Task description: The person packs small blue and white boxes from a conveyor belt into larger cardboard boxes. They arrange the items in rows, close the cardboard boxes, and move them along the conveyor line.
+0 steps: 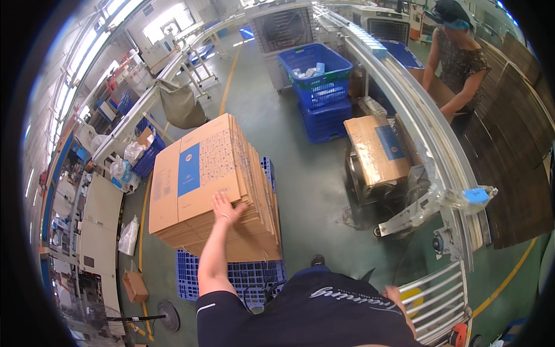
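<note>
My left hand (227, 209) rests on a tall stack of flattened cardboard boxes (165, 191), near the top sheet's front right corner. Its fingers are stretched out, and the thumb lies by the layered edges. Brown with a blue printed panel, the top sheet is the only one seen in full. Under the stack is a blue plastic pallet (188, 280). Down by my right side, my right hand (394, 294) hangs close to a roller conveyor (430, 306). It is small and partly hidden, so its fingers cannot be made out.
A taped carton (376, 151) sits on a low stand beside the long conveyor rail (416, 110). Farther off stand stacked blue crates (324, 107). Across the rail, a person (459, 63) handles cardboard. At lower left are a round-based stand (169, 316) and a small open box (135, 287).
</note>
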